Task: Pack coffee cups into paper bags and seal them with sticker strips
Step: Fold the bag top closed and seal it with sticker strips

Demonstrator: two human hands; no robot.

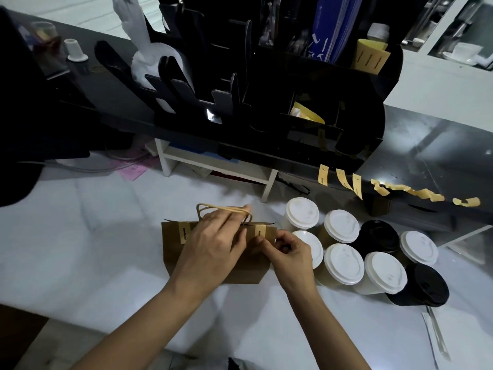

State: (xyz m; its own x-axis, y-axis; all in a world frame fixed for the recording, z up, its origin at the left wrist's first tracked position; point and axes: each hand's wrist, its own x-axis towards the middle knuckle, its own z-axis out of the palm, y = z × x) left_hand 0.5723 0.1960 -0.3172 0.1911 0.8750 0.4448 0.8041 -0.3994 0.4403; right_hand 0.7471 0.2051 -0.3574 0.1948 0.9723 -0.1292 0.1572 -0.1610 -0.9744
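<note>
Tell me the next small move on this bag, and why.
Probably press the right-hand sticker strip flat over the paper bag's top edge. The right hand pinches at its lower end while the left hand holds the bag top by the handles; the left-side strip already looks stuck down.

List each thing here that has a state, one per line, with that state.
paper bag: upright, top closed
left sticker strip: stuck over the bag's top
right sticker strip: on the bag's top, being pressed
left hand: holds the bag's handles
right hand: pinches at the right strip
coffee cups: eight, lidded, unpacked
spare strips: hanging off the shelf edge
</note>
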